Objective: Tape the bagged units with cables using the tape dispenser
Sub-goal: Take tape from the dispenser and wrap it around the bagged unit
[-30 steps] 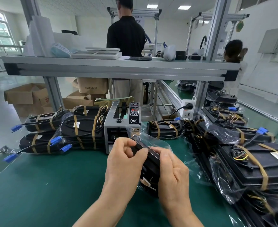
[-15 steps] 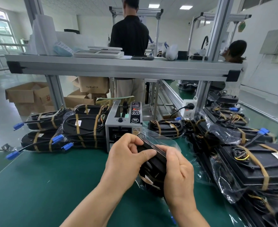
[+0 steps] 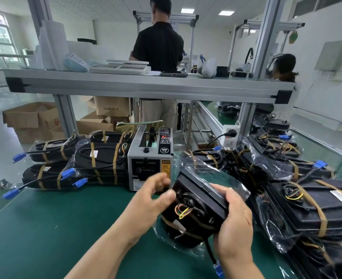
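A black unit with coiled cable in a clear bag (image 3: 200, 200) is tilted above the green mat, a brown tape strip across its lower end. My right hand (image 3: 233, 224) grips its right side. My left hand (image 3: 153, 198) has its thumb against the unit's left end, while its loosely curled fingers are lifted off, in front of the mouth of the grey tape dispenser (image 3: 150, 158). No tape shows in those fingers. The unit's cable hangs down to a blue connector (image 3: 218, 271).
Taped units with blue plugs (image 3: 97, 164) are stacked left of the dispenser. More bagged units (image 3: 307, 204) are piled on the right. An aluminium shelf (image 3: 146, 87) crosses overhead. A person in black (image 3: 159, 49) stands behind it, near cardboard boxes (image 3: 31, 119).
The unit has been turned from edge-on, so its cable end now faces me. My left hand's fingers have come off it and moved toward the dispenser.
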`<state>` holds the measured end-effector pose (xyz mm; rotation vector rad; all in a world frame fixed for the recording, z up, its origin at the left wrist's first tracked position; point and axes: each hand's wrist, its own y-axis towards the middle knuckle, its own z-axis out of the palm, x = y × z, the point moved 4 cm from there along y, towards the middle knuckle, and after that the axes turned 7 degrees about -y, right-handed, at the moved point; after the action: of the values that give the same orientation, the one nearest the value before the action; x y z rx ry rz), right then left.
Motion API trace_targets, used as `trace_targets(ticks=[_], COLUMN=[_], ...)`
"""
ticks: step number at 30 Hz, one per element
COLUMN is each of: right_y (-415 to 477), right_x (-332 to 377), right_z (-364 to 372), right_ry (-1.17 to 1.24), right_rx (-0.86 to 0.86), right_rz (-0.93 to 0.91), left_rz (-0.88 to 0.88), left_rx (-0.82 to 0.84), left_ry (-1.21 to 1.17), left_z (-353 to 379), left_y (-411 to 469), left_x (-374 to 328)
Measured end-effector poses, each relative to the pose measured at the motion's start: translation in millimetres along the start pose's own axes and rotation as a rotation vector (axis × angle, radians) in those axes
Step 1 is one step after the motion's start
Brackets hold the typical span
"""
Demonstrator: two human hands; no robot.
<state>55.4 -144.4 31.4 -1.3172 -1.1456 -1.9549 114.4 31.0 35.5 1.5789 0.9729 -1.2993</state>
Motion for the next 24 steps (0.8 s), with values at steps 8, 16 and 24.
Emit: trace_targets(ticks=[8,16,24], right_y=[1,20,10], right_x=[-36,-24,-32], right_z=[-3,-2,-2], right_ry=[0.075,-0.107,-0.147], right_rx=[0.217,0.538,0.474], right_rz=[0.137,0.093,0.129], left_rz=[0.092,0.148,0.206], left_rx=[0.115,0.201,0.282], left_ry=[0.109,0.614,0.862], left_z=[-28,-21,3], left_y=[11,14,19], left_x=[-18,-29,-17])
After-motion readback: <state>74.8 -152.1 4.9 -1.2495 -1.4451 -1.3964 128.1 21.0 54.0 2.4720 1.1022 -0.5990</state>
